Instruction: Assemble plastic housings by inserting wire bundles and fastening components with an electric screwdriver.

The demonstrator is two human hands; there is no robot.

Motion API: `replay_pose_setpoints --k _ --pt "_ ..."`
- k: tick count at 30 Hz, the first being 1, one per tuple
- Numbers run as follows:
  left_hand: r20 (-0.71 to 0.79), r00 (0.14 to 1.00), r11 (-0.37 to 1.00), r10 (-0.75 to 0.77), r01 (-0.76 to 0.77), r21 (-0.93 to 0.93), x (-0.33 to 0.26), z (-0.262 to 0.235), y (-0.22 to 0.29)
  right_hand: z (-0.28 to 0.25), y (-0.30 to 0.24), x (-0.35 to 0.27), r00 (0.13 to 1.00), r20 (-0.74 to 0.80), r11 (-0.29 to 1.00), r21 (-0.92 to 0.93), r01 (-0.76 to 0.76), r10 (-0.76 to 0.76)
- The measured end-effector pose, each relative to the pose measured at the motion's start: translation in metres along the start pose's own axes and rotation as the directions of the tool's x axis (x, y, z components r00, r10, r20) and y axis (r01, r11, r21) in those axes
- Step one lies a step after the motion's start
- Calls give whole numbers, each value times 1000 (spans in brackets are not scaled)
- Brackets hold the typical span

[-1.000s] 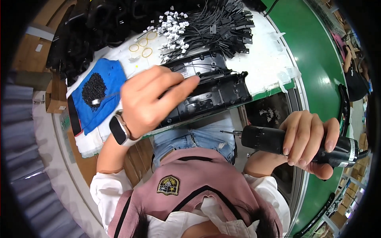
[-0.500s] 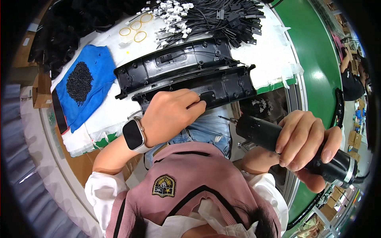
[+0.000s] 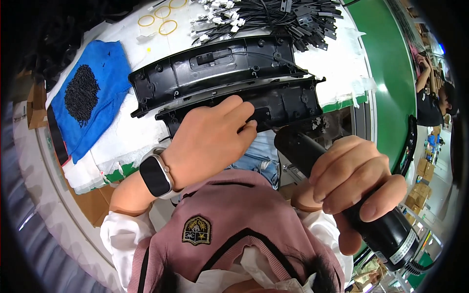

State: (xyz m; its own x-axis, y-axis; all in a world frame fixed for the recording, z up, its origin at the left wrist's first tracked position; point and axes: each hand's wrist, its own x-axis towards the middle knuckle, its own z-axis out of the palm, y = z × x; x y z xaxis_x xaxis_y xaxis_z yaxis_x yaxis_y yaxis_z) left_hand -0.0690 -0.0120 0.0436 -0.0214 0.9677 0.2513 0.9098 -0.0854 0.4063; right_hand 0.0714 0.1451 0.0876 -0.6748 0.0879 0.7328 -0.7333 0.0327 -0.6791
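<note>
My right hand point(image 3: 355, 183) is wrapped round a black corded electric screwdriver point(image 3: 304, 150), its front end pointing at the near edge of the closer long black plastic panel point(image 3: 293, 100). The screwdriver's tip is hard to make out against that panel. My left hand point(image 3: 212, 134), with a watch point(image 3: 157, 173) on its wrist, lies over the middle of this panel. Its fingers are bent and drawn together at a recess; whatever they pinch is hidden beneath them. Just behind lies a second, similar panel point(image 3: 168, 73), with a thin black cable along its inside.
A blue cloth point(image 3: 110, 97) at the left bears a pile of small black screws point(image 3: 82, 95). Several yellow rubber bands point(image 3: 167, 27) lie at the back. A heap of black cables point(image 3: 273, 22) with white connectors sits behind the panels. Another person point(image 3: 432, 100) is far right.
The screwdriver has come left and nearer the close panel, its front end now almost at the panel's edge. My left hand stays on the panel; the view has shifted slightly.
</note>
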Motion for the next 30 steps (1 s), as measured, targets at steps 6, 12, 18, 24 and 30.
replay_pose_setpoints --k 6,12,18,24,30 --pt "13 1000 1000 -5 5 2 0 1 -2 3 3 3 998 46 998 -60 -36 39" --pt "-4 1000 1000 2 -2 10 -1 1 -2 8 3 4 1000 14 997 -80 -13 14" --pt "-6 1000 1000 8 -8 4 -2 2 -3 8 3 2 1000 16 997 -80 -16 17" --pt "-9 1000 1000 5 -5 -1 -3 3 -4 11 5 1 1000 14 996 -89 4 -3" --pt "-23 1000 1000 5 -5 0 -2 4 -4 14 6 1 1000 -21 995 -99 1 -3"
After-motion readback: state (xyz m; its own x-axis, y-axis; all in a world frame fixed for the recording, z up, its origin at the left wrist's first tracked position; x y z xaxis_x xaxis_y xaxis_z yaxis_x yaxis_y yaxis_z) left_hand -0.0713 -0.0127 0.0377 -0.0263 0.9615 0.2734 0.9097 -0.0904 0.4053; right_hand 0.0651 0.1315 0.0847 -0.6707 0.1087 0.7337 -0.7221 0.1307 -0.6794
